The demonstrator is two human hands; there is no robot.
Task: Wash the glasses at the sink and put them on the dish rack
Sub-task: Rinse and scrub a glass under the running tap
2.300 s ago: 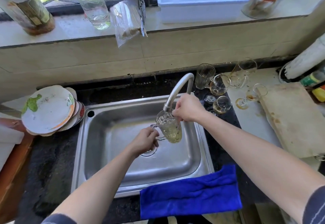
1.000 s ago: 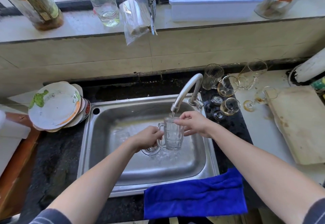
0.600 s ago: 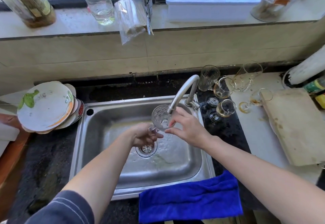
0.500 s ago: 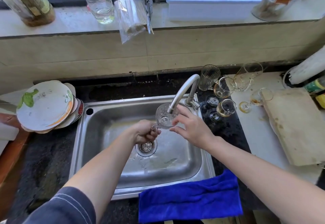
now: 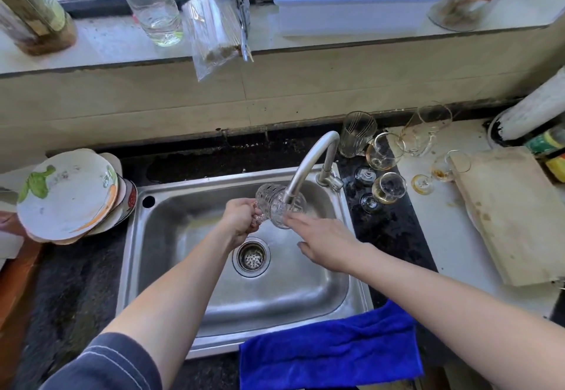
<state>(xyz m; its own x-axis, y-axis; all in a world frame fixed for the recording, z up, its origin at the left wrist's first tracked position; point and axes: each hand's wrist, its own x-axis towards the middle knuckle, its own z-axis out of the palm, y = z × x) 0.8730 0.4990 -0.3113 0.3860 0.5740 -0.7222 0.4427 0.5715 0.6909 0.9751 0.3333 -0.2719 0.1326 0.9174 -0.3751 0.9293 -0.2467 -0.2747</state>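
- My left hand [image 5: 241, 220] grips the handle of the glass mug [image 5: 272, 206].
- The mug is clear, with a dimpled pattern. It is tipped on its side under the faucet [image 5: 308, 163], above the sink [image 5: 275, 298].
- My right hand [image 5: 327, 244] is released, its straight, blurred fingers at the mug's near end.

The faucet spout [image 5: 308, 160] and glass mug [image 5: 275, 207] stand just ahead of the fingers [image 5: 298, 221] of the right hand [image 5: 327, 246]. Below the fingers the sink basin [image 5: 290, 291] lies open down to the drain [image 5: 251, 256]. Right of them stained glasses [image 5: 389, 187] crowd the desk [image 5: 443, 230]; behind, a blue cloth [image 5: 330, 356] drapes the sink rim.
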